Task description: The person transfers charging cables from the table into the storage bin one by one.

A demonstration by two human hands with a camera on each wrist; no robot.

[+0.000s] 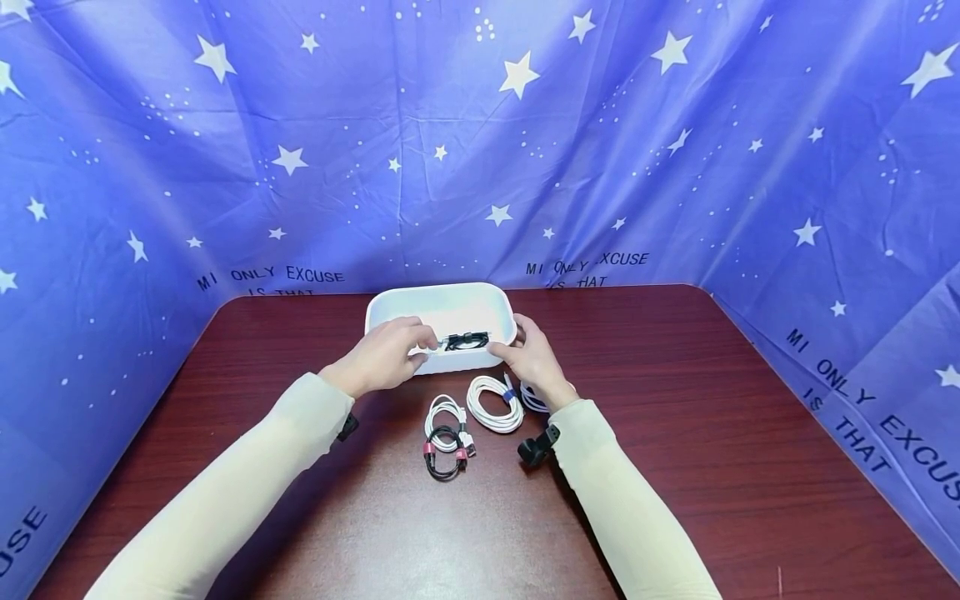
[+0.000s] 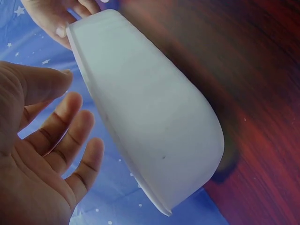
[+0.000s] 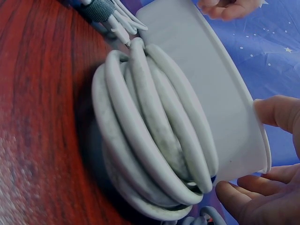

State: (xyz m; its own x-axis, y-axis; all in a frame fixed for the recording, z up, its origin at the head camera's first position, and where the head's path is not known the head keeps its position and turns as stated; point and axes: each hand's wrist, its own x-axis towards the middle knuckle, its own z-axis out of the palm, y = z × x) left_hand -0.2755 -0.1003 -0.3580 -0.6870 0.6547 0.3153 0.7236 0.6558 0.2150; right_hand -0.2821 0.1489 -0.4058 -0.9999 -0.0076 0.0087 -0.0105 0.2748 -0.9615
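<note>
A white plastic bin (image 1: 412, 305) stands on the table with a bundled black cable (image 1: 467, 341) inside. My right hand (image 1: 532, 358) grips its right end, thumb on the rim and fingers against the outside. My left hand (image 1: 386, 354) hovers at the bin's front left, over the rim; in the left wrist view its fingers are loosely bent, apart from the bin (image 2: 140, 103), and hold nothing. A thick coiled white cable (image 3: 154, 126) fills the middle of the right wrist view, close in front of the bin.
In front of the bin lie a white cable coil (image 1: 474, 406) with a blue strap, a white USB cable (image 1: 444, 400) and a small black cable (image 1: 442, 477) with red ties. Another coil (image 1: 534, 400) is partly hidden by my right wrist. A blue star-patterned curtain (image 1: 450, 208) encloses the table.
</note>
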